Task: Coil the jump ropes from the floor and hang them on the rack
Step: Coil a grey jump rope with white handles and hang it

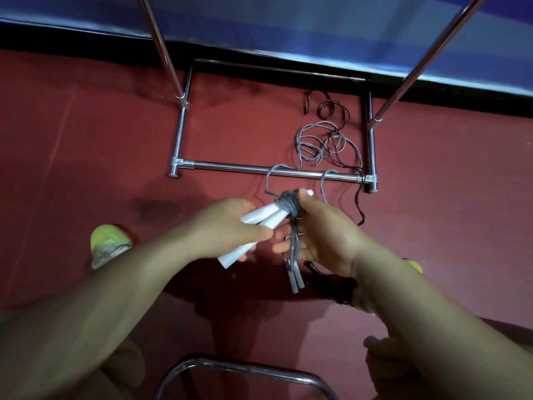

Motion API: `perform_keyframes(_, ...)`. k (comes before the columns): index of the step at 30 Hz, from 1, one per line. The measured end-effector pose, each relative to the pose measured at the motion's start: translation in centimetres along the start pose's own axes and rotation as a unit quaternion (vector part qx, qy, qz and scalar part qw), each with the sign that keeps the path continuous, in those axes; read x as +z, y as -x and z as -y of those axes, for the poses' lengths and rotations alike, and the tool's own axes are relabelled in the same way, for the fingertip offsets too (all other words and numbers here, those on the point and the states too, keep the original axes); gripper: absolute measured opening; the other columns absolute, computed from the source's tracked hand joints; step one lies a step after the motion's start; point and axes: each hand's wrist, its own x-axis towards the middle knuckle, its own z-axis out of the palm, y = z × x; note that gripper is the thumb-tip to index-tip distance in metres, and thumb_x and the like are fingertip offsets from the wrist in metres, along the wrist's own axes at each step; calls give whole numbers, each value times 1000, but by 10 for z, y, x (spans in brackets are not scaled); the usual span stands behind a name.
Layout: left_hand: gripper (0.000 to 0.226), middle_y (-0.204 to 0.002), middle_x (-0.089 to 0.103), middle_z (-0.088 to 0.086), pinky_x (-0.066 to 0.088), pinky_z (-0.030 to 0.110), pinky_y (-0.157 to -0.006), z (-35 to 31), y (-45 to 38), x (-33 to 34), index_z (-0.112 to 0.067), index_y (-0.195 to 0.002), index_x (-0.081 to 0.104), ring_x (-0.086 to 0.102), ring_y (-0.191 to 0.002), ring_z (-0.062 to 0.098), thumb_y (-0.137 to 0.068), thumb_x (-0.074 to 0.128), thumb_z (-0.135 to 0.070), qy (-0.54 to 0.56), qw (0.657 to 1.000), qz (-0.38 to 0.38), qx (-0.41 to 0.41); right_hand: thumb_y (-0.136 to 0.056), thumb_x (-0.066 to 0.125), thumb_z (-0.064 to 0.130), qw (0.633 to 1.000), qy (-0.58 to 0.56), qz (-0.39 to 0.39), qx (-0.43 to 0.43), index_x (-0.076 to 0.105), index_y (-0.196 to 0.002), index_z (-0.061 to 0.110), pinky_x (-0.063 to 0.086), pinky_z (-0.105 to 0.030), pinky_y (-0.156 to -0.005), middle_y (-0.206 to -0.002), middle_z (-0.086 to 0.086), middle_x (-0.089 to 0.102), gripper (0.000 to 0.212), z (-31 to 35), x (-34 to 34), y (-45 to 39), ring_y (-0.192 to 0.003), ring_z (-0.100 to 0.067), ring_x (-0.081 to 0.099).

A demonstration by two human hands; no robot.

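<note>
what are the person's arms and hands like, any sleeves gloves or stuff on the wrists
Both forearms are bare as far as the frame shows: no sleeves and no gloves. The left hand shows no ring or band. The right hand has something dark, like a band or strap, at the underside of the wrist; what it is cannot be told.

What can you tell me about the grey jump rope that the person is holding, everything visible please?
The grey jump rope has two white, smooth handles, plastic by the look, held side by side in the left hand. Thin grey cord is wound in several turns round their upper ends, where the right hand pinches it. The rest of the cord runs over the rack's chrome base bar and lies in loose loops on the red floor.
</note>
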Motion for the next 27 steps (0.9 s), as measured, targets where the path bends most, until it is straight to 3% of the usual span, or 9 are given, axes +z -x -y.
perform_keyframes(4, 39, -76, 68, 6, 55, 45, -71, 9, -3, 3, -13, -83, 57, 68, -70, 25, -72, 66, -49, -128, 990, -50, 25, -99, 35, 49, 998, 52, -30, 7, 60, -101, 15, 43, -18, -46, -89, -9, 63, 43, 0, 0, 3, -53, -16, 65)
perform_keyframes(9, 36, -66, 54, -1, 33, 33, -56, 10, -2, 5, -18, -74, 49, 52, -64, 19, -77, 67, -49, -234, 962, -128, 64, -97, 37, 54, 999, 34, -38, 4, 61, -101, 13, 40, -20, -44, -80, -5, 62, 47, 0, 3, 2, -52, -15, 61)
perform_keyframes(11, 37, -67, 52, -4, 31, 33, -56, 12, -2, 7, -19, -74, 47, 49, -63, 16, -77, 65, -52, -265, 951, -138, 86, -95, 28, 62, 1000, 6, -20, 9, 61, -99, 15, 34, -22, -45, -73, -4, 60, 58, 1, 3, 1, -52, -17, 57)
perform_keyframes(14, 40, -65, 50, -4, 29, 33, -54, 11, -2, 4, -19, -71, 43, 46, -61, 12, -77, 65, -52, -250, 955, -131, 89, -92, 14, 68, 997, -73, 3, 9, 60, -98, 15, 29, -21, -42, -69, -5, 54, 70, 2, -1, -2, -48, -16, 48)
perform_keyframes(17, 38, -62, 47, -5, 26, 32, -52, 7, 0, 1, -21, -69, 42, 43, -58, 10, -77, 66, -50, -220, 961, -128, 104, -96, 16, 61, 993, -113, 16, -8, 60, -96, 15, 27, -22, -43, -65, -3, 54, 64, 4, -2, -2, -52, -17, 43)
perform_keyframes(24, 38, -60, 44, -4, 26, 32, -53, 6, 8, -5, -20, -69, 43, 41, -56, 12, -79, 66, -48, -223, 962, -107, 112, -96, 38, 49, 998, -46, 31, -19, 61, -91, 16, 31, -22, -42, -67, 0, 59, 41, 4, -6, 2, -54, -15, 47)
perform_keyframes(27, 33, -62, 49, -5, 34, 33, -54, 3, 10, -4, -19, -76, 50, 47, -56, 12, -80, 65, -48, -237, 962, -88, 106, -98, 38, 45, 999, -24, 38, -7, 60, -90, 15, 33, -23, -43, -66, -1, 60, 38, -2, -6, 2, -54, -16, 47)
